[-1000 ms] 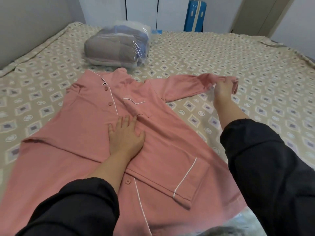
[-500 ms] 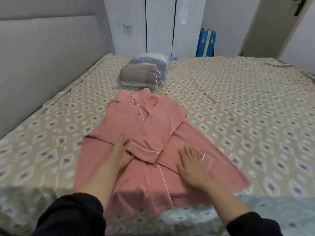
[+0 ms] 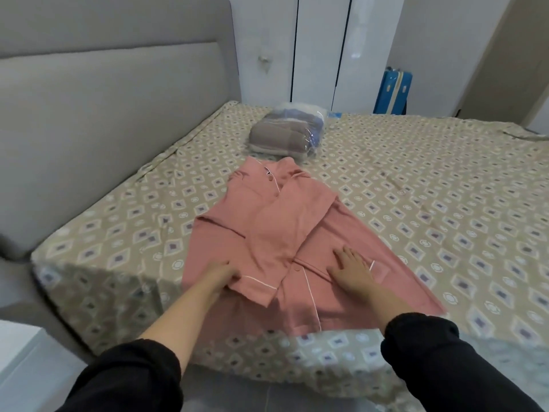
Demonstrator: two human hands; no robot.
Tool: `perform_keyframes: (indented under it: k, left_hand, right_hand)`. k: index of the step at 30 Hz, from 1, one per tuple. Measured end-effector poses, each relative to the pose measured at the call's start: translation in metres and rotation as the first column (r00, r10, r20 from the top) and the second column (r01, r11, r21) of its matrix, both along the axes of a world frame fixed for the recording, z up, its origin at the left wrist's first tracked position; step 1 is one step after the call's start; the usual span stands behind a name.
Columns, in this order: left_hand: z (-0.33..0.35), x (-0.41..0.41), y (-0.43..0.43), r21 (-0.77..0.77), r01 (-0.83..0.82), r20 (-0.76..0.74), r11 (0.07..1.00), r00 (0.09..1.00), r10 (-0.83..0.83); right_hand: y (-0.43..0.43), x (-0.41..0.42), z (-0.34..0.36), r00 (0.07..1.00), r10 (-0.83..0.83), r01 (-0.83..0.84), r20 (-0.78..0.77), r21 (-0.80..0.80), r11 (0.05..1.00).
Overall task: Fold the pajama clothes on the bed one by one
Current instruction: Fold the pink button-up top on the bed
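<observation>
Pink pajama top (image 3: 267, 230): flat on bed (image 3: 445, 203), near front edge, collar away. One sleeve folded across chest; body and hem unfolded, so judged early in fold. No other pajama piece visible.
Left hand (image 3: 221, 273) at sleeve cuff (image 3: 255, 288); pinch or press, cannot tell.
Right hand (image 3: 353, 269) spread flat on lower front.
Bagged bundle (image 3: 285, 135) just beyond collar.

Pink pajama top (image 3: 267, 221): one, only loose garment on bed (image 3: 445, 188). Hands: two, left hand (image 3: 221, 273) and right hand (image 3: 352, 270). Black sleeves: two, left sleeve (image 3: 127, 379), right sleeve (image 3: 439, 361). Clear plastic bag (image 3: 285, 136) of folded cloth: one. Blue suitcase (image 3: 393, 92): one. Grey headboard (image 3: 104, 99): one. Buttons on top: perhaps three, blur makes count unsure.
</observation>
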State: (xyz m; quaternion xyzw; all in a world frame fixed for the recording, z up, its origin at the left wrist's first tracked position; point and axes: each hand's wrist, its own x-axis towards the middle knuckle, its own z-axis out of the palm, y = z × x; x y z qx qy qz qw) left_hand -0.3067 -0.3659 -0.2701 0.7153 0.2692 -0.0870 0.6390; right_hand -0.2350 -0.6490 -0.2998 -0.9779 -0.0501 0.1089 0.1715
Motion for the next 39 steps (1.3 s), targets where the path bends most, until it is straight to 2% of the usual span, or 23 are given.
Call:
perform_keyframes:
  k: [1, 3, 4, 5, 6, 7, 8, 9, 11, 13, 15, 17, 18, 19, 20, 23, 24, 26, 30, 33, 35, 37, 39]
  left_hand:
    - [0.000, -0.005, 0.004, -0.042, 0.013, 0.026, 0.999, 1.000, -0.012]
    - [0.008, -0.011, 0.007, -0.294, 0.007, 0.053, 0.956, 0.999, 0.010]
    - [0.008, -0.012, 0.010, -0.368, 0.003, 0.047, 0.930, 0.999, 0.015]
    - [0.006, -0.011, 0.014, -0.328, 0.010, 0.044, 0.945, 0.999, 0.005]
    - [0.003, -0.010, 0.019, -0.148, 0.049, 0.027, 0.988, 0.999, -0.046]
    - [0.002, -0.011, 0.023, 0.129, 0.108, -0.030, 0.986, 0.994, -0.105]
    - [-0.001, -0.011, 0.026, 0.357, 0.169, -0.086, 0.919, 0.985, -0.148]
    - [-0.002, -0.011, 0.026, 0.486, 0.228, -0.129, 0.844, 0.974, -0.189]
    - [0.002, -0.008, 0.023, 0.599, 0.271, -0.142, 0.753, 0.962, -0.234]
    - [0.006, -0.006, 0.017, 0.750, 0.219, -0.078, 0.624, 0.966, -0.246]
    - [0.003, -0.005, 0.009, 0.894, 0.217, -0.058, 0.391, 0.924, -0.379]
    - [-0.010, -0.008, -0.001, 0.895, 0.379, -0.191, 0.237, 0.803, -0.564]
    - [-0.017, -0.010, -0.006, 0.861, 0.478, -0.286, 0.176, 0.741, -0.608]
    - [-0.024, -0.010, -0.008, 0.837, 0.524, -0.335, 0.154, 0.715, -0.614]
    - [-0.026, -0.008, -0.011, 0.843, 0.507, -0.315, 0.179, 0.736, -0.599]
    - [-0.020, 0.010, -0.021, 0.925, 0.254, -0.074, 0.283, 0.849, -0.522]
    - [-0.018, 0.019, -0.025, 0.930, 0.185, 0.002, 0.317, 0.861, -0.508]
    - [-0.018, 0.043, -0.032, 0.920, 0.148, 0.062, 0.363, 0.860, -0.507]
    - [-0.018, 0.119, -0.052, 0.924, 0.173, 0.037, 0.342, 0.848, -0.529]
    - [-0.024, 0.193, -0.062, 0.933, 0.169, 0.030, 0.318, 0.844, -0.536]
    - [-0.035, 0.237, -0.062, 0.939, 0.170, 0.012, 0.299, 0.852, -0.523]
    - [-0.047, 0.256, -0.059, 0.929, 0.199, -0.029, 0.314, 0.881, -0.473]
    - [-0.055, 0.255, -0.058, 0.931, 0.194, -0.043, 0.310, 0.900, -0.434]
  right_hand:
    - [0.003, -0.001, 0.000, 1.000, -0.014, 0.014, 0.012, -0.026, 1.000]
    - [0.012, -0.005, -0.002, 0.998, -0.052, 0.054, 0.034, -0.070, 0.996]
    - [0.015, -0.008, -0.004, 0.997, -0.071, 0.073, 0.041, -0.077, 0.994]
    - [0.017, -0.010, -0.006, 0.996, -0.083, 0.087, 0.045, -0.077, 0.993]
    - [0.018, -0.012, -0.007, 0.995, -0.090, 0.093, 0.045, -0.075, 0.993]
    - [0.017, -0.012, -0.007, 0.995, -0.091, 0.094, 0.044, -0.076, 0.993]
    - [0.016, -0.012, -0.007, 0.995, -0.088, 0.091, 0.041, -0.081, 0.992]
    - [0.015, -0.012, -0.007, 0.996, -0.085, 0.088, 0.040, -0.087, 0.992]
    - [0.015, -0.011, -0.007, 0.995, -0.084, 0.087, 0.046, -0.087, 0.992]
    - [0.016, -0.011, -0.007, 0.995, -0.086, 0.090, 0.051, -0.082, 0.993]
    - [0.017, -0.010, -0.007, 0.995, -0.089, 0.092, 0.038, -0.087, 0.992]
    - [0.017, -0.010, -0.006, 0.996, -0.088, 0.089, 0.018, -0.094, 0.992]
    - [0.018, -0.011, -0.005, 0.996, -0.088, 0.089, 0.011, -0.095, 0.992]
    - [0.019, -0.012, -0.004, 0.996, -0.089, 0.090, 0.009, -0.096, 0.991]
    - [0.020, -0.012, -0.003, 0.996, -0.090, 0.091, 0.014, -0.100, 0.991]
    - [0.021, -0.008, 0.004, 0.991, -0.112, 0.118, 0.070, -0.091, 0.989]
    - [0.021, -0.004, 0.007, 0.988, -0.127, 0.133, 0.093, -0.065, 0.989]
    - [0.023, 0.011, 0.010, 0.977, -0.168, 0.167, 0.131, 0.016, 0.986]
    - [0.033, 0.072, 0.010, 0.939, -0.179, 0.142, 0.294, 0.144, 0.979]
    - [0.046, 0.137, 0.012, 0.922, -0.194, 0.153, 0.336, 0.143, 0.978]
    - [0.048, 0.177, 0.004, 0.938, -0.168, 0.162, 0.303, 0.045, 0.986]
    - [0.041, 0.197, -0.008, 0.976, -0.133, 0.149, 0.174, -0.082, 0.985]
    - [0.033, 0.201, -0.018, 0.987, -0.137, 0.147, 0.080, -0.135, 0.980]
